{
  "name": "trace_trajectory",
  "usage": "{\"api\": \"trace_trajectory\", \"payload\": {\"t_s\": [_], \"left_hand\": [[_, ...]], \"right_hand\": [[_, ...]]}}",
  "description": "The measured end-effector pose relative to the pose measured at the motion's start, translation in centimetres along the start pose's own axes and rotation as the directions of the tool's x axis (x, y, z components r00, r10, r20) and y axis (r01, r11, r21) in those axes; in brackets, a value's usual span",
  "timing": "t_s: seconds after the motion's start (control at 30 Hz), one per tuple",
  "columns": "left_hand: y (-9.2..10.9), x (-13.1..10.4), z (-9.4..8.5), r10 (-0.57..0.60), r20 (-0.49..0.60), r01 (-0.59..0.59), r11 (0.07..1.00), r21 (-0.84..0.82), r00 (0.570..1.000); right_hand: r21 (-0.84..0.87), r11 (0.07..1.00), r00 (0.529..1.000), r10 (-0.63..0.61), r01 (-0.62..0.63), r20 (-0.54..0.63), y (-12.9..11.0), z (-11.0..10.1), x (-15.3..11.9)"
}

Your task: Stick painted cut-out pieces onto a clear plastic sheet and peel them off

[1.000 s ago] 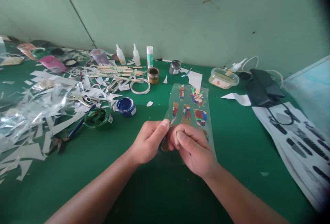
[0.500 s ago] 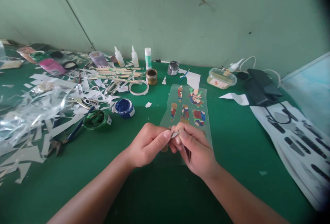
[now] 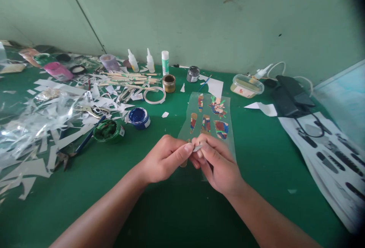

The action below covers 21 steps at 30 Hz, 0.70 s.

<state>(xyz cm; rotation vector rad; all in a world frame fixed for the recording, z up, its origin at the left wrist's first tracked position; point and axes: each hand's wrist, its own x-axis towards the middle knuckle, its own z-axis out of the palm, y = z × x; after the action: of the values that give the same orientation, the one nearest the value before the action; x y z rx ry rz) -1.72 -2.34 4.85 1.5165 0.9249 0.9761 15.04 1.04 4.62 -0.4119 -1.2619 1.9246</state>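
Note:
A small pale grey-white piece [image 3: 196,148], like paper or thin card, is pinched between the fingertips of both hands. My left hand [image 3: 168,159] grips it from the left, thumb on top. My right hand [image 3: 218,162] is closed on its other end, and the fingers of the two hands touch. Most of the piece is hidden by the fingers. Beneath and behind the hands lies a clear plastic sheet [image 3: 185,126] bearing several painted cut-out pieces [image 3: 221,129] in brown, blue, red and green. The hands cover its near part.
Left of the hands stand open blue paint [image 3: 138,118] and green paint [image 3: 108,130] jars, near pliers [image 3: 64,158] and heaped paper scraps [image 3: 27,170]. Glue bottles [image 3: 150,61], a glue stick [image 3: 165,62] and brown paint [image 3: 169,83] stand behind. A printed sheet [image 3: 316,141] lies right.
The view has shifted slightly. Both hands stay together on the small piece, and the right fingers and thumb have turned a little around it.

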Motion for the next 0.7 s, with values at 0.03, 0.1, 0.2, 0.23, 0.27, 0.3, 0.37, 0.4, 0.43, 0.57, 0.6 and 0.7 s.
{"api": "trace_trajectory", "payload": {"t_s": [0.03,0.1,0.2,0.23,0.27,0.3,0.37,0.4,0.43,0.57,0.6,0.7], "left_hand": [[-0.1,0.0,0.1,0.001,-0.014,-0.001,1.000,-0.001,1.000],[-0.2,0.1,0.4,0.006,-0.038,-0.006,1.000,-0.020,0.999],[-0.3,0.2,0.9,0.009,-0.062,-0.013,0.998,-0.062,0.998],[-0.4,0.2,1.0,0.012,-0.071,-0.017,0.998,-0.068,0.997],[-0.4,0.3,1.1,0.019,-0.082,-0.024,0.998,-0.065,0.996],[-0.4,0.3,1.2,0.029,-0.095,-0.035,0.998,-0.057,0.995],[-0.3,0.3,1.4,0.062,-0.121,-0.067,0.997,-0.036,0.991],[-0.3,0.2,1.4,0.077,-0.134,-0.082,0.996,-0.026,0.988],[-0.2,0.2,1.5,0.090,-0.147,-0.094,0.995,-0.015,0.985],[-0.3,0.2,1.9,0.107,-0.187,-0.104,0.994,0.029,0.976],[-0.4,0.2,2.0,0.099,-0.200,-0.094,0.995,0.036,0.975],[-0.7,0.3,2.0,0.031,-0.264,-0.043,0.998,-0.040,0.964]], "right_hand": [[-0.001,1.000,1.000,-0.005,0.005,-0.007,0.0,0.0,0.0],[-0.006,1.000,1.000,-0.012,0.012,-0.017,0.0,0.0,0.1],[-0.011,1.000,1.000,-0.013,0.013,-0.027,-0.1,0.0,0.1],[-0.012,1.000,0.999,-0.012,0.012,-0.029,-0.1,0.0,0.1],[-0.012,1.000,1.000,-0.008,0.008,-0.030,-0.1,0.0,0.1],[-0.011,1.000,1.000,-0.004,0.004,-0.030,-0.1,0.0,0.1],[-0.004,1.000,1.000,0.002,-0.002,-0.028,0.0,0.0,0.1],[0.001,1.000,1.000,0.002,-0.002,-0.029,0.0,0.0,0.1],[0.006,1.000,1.000,-0.001,0.001,-0.030,0.0,0.0,0.2],[0.016,1.000,0.999,-0.007,0.007,-0.037,-0.1,-0.1,0.2],[0.009,1.000,0.999,-0.013,0.014,-0.037,-0.1,0.0,0.1],[-0.049,0.999,1.000,-0.021,0.021,-0.011,0.1,0.3,-0.1]]}}
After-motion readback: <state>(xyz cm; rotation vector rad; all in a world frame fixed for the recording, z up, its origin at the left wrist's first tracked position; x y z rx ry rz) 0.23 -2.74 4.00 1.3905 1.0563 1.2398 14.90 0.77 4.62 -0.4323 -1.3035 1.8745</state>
